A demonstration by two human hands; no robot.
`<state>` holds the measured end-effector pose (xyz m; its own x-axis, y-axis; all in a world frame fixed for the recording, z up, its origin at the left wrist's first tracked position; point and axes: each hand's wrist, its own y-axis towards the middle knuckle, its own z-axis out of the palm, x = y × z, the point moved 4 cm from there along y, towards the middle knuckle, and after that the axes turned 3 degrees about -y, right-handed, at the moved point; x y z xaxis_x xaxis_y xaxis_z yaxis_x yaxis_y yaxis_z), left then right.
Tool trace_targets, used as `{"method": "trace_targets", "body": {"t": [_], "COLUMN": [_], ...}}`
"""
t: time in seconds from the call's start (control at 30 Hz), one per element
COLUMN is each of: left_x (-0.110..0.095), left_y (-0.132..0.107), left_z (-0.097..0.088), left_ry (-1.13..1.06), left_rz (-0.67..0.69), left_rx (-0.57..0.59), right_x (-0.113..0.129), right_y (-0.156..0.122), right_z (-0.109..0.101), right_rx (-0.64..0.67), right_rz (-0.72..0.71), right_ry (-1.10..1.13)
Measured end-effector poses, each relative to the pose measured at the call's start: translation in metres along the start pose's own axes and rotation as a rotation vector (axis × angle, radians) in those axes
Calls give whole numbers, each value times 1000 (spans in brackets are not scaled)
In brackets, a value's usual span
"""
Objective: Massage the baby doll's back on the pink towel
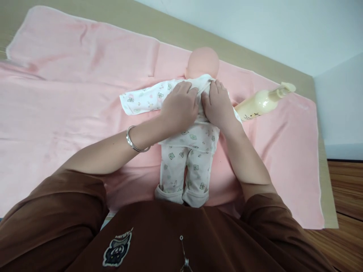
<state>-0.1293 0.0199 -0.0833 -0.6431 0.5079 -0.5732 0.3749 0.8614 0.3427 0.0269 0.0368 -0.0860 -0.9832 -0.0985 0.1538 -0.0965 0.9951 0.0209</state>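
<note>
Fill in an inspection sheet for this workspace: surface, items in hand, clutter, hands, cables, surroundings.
Surface: table mostly covered by a creased pink cloth.
Items in hand: doll on the cloth, in a patterned white shirt and matching trousers with turned-up cuffs.
Clutter: pump bottle beside the doll, on the person's right; standing or lying unclear.
Left hand: on the shirt's upper part, fingers bent.
Right hand: on the shirt near the neck, fingers bent.
Cables: nothing seen.
Surroundings: pale wall; wood-grain surface at right.
</note>
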Motion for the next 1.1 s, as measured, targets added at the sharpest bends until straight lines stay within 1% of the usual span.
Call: {"method": "trace_targets", "body": {"t": [0.07,0.13,0.2,0.27,0.33,0.43,0.5,0.57,0.67,0.77,0.83,0.9,1.0,1.1], "left_x": [9,20,28,30,24,9,1,-2,5,23,34,40,36,21], "left_y": [9,19,26,30,28,16,7,1,3,15,23,28,27,20], "left_z": [-1,1,3,5,6,3,2,2,5,10,14,16,13,7], "left_ry": [-48,-72,-49,10,68,125,126,89,9,-37,-59,-75,-57,38], "left_rz": [-20,-72,-135,-168,-168,-147,-116,-72,-16,-7,-13,-17,-34,-95], "left_rx": [23,48,62,72,89,128,140,124,84,58,42,30,22,111], "right_x": [11,27,39,46,44,30,19,12,12,22,31,38,41,34], "right_y": [-12,-27,-38,-41,-36,-19,-9,-4,-10,-27,-37,-43,-42,-31], "right_z": [-2,-3,-5,-5,-4,-5,-6,-7,-10,-14,-16,-18,-19,-18], "right_rx": [-10,-27,-57,-57,-25,17,38,63,79,70,66,68,78,66], "right_rz": [-14,-10,5,21,24,20,49,60,-5,-74,-90,-88,-67,-15], "right_ry": [-43,-76,-85,-88,-85,-45,-11,3,-30,-88,-113,-116,-76,-2]}}
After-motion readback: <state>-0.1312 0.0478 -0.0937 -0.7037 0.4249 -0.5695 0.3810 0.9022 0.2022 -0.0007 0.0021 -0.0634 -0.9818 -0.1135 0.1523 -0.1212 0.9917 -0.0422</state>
